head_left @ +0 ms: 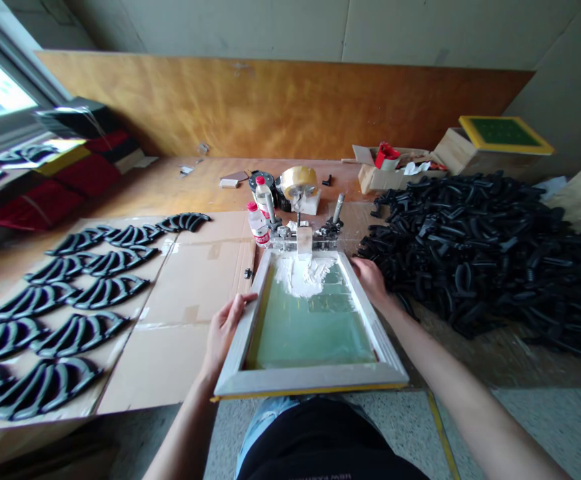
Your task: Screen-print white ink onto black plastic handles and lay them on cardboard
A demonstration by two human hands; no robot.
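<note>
A pale-framed screen printing frame with greenish mesh lies in front of me, its near edge above my lap. White ink is smeared thickly over the far part of the mesh. My left hand is closed on the frame's left side, thumb near the top edge. Farther up on the right side, my right hand grips the frame's outer edge; its fingertips are partly hidden. The frame's far end meets a metal hinge clamp with two upright posts. A pale spatula-like piece stands at the ink.
Curved black slatted parts lie in rows on cardboard to the left. A large heap of black plastic parts fills the right. Behind the clamp are bottles and a tape roll. An open carton stands at back right.
</note>
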